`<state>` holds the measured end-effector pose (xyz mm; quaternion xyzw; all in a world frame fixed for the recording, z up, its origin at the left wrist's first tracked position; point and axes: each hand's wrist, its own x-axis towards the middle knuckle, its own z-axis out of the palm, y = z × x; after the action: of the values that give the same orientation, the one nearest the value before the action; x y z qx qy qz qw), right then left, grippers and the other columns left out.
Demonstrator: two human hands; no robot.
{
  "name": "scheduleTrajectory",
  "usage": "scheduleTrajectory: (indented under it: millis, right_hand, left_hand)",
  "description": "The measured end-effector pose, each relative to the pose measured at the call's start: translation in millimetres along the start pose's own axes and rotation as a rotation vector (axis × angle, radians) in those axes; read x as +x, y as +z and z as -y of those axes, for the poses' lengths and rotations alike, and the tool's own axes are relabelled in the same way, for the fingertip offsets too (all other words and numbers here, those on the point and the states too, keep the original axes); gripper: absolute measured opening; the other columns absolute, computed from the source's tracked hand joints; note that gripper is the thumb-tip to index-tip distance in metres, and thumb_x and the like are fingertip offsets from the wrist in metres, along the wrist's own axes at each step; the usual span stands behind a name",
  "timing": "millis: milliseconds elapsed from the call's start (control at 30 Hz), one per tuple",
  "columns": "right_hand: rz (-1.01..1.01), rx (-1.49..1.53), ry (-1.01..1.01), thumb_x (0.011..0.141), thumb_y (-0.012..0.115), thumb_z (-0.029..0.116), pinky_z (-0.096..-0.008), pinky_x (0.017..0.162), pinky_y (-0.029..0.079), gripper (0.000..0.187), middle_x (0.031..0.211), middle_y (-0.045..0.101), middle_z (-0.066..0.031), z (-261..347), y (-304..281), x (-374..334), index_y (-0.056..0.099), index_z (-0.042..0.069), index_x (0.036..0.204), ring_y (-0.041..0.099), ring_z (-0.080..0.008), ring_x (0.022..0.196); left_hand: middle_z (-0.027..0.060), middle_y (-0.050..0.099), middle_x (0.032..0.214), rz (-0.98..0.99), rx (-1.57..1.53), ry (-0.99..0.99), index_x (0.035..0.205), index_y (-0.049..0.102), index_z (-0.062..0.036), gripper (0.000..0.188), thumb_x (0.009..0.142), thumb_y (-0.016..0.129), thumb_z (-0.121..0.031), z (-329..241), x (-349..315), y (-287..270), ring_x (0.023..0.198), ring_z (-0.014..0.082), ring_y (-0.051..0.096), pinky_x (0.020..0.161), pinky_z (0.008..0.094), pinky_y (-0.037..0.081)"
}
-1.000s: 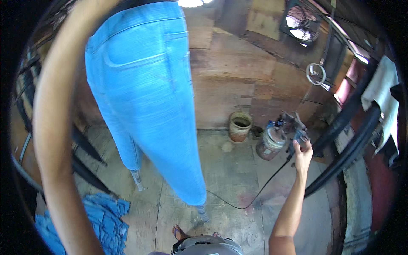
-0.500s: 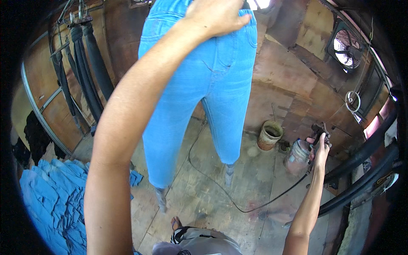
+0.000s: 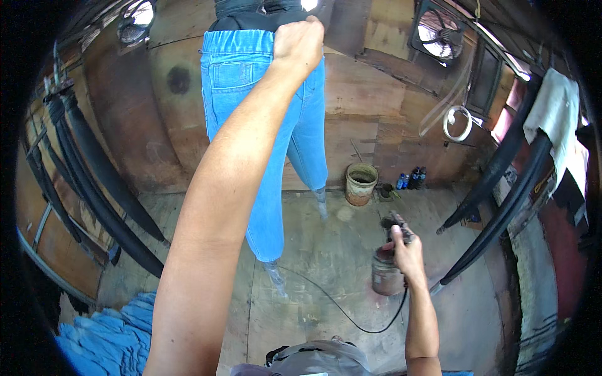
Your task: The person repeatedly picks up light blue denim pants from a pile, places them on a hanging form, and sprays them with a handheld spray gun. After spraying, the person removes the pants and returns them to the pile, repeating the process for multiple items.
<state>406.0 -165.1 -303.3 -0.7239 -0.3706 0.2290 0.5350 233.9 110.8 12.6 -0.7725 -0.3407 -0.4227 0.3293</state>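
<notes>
Light-blue jeans (image 3: 269,216) with an elastic waist hang upright on a dark leg form (image 3: 248,22), whose greyish ends (image 3: 274,279) stick out below the hems. My left hand (image 3: 299,45) is closed at the top of the jeans, gripping the waistband; its forearm hides part of one leg. Lower and to the right, my right hand (image 3: 407,249) is wrapped round a dark spray gun (image 3: 401,227), apart from the jeans. From the gun a black hose (image 3: 376,332) loops across the floor.
Behind the gun stands a cup-like bucket (image 3: 385,279); a dirty bucket (image 3: 360,195) and small bottles (image 3: 412,180) are by the back wall. Black leg forms hang left (image 3: 103,169) and right (image 3: 498,188), one draped with pale cloth (image 3: 553,100). Blue garments (image 3: 113,335) lie piled lower left.
The view has shifted, and the jeans now show a pocket side, turned from before. My left hand grips nearer the waistband's right edge. My right hand with the spray gun appears further left and lower.
</notes>
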Motion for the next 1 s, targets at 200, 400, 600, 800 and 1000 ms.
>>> scheduleTrajectory:
  millis: [200,400,600,800,1000]
  right_hand:
    - [0.042,0.27,-0.364,0.101,0.055,0.031,-0.0289,0.08,0.051,0.054,0.105,0.072,-0.0083,67,40,-24,0.047,0.004,0.146,0.065,-0.0096,0.078]
    - [0.002,0.415,-0.609,0.099,0.059,0.042,-0.0239,0.071,0.047,0.067,0.087,0.069,-0.003,145,34,-49,0.042,0.001,0.149,0.057,-0.0069,0.073]
    - [0.077,0.328,-0.427,0.101,0.058,0.026,-0.023,0.062,0.045,0.047,0.082,0.062,0.0014,118,50,-51,0.053,0.005,0.142,0.052,-0.0065,0.064]
    - [0.181,-0.182,0.094,0.098,0.061,0.036,-0.0299,0.066,0.051,0.039,0.073,0.066,-0.0072,80,70,-53,0.067,0.009,0.127,0.065,-0.011,0.069]
    - [0.054,0.388,-0.464,0.101,0.059,0.025,-0.0214,0.055,0.043,0.048,0.084,0.066,-0.0011,122,41,-75,0.051,0.001,0.142,0.049,-0.0047,0.057]
  left_hand:
    - [0.0183,0.072,0.088,0.044,-0.096,-0.037,0.098,0.063,-0.0061,0.034,0.085,0.074,-0.035,11,-10,-7,0.087,0.0367,0.071,0.077,0.0487,0.054]
    - [0.0178,0.072,0.085,0.046,-0.173,0.044,0.095,0.062,-0.0093,0.037,0.084,0.074,-0.042,34,-23,-29,0.087,0.0379,0.07,0.076,0.0496,0.053]
    - [0.0199,0.071,0.088,0.093,-0.273,0.088,0.101,0.065,-0.0059,0.05,0.08,0.074,-0.05,52,-36,-58,0.089,0.0368,0.07,0.079,0.0484,0.054]
    - [0.0135,0.065,0.077,-0.098,-0.441,0.079,0.084,0.062,-0.0114,0.039,0.073,0.082,-0.043,67,-46,-72,0.077,0.0309,0.067,0.072,0.0422,0.053]
    - [0.01,0.061,0.07,0.064,-0.53,0.087,0.078,0.059,-0.0083,0.042,0.074,0.082,-0.044,85,-41,-78,0.067,0.0233,0.06,0.064,0.037,0.049]
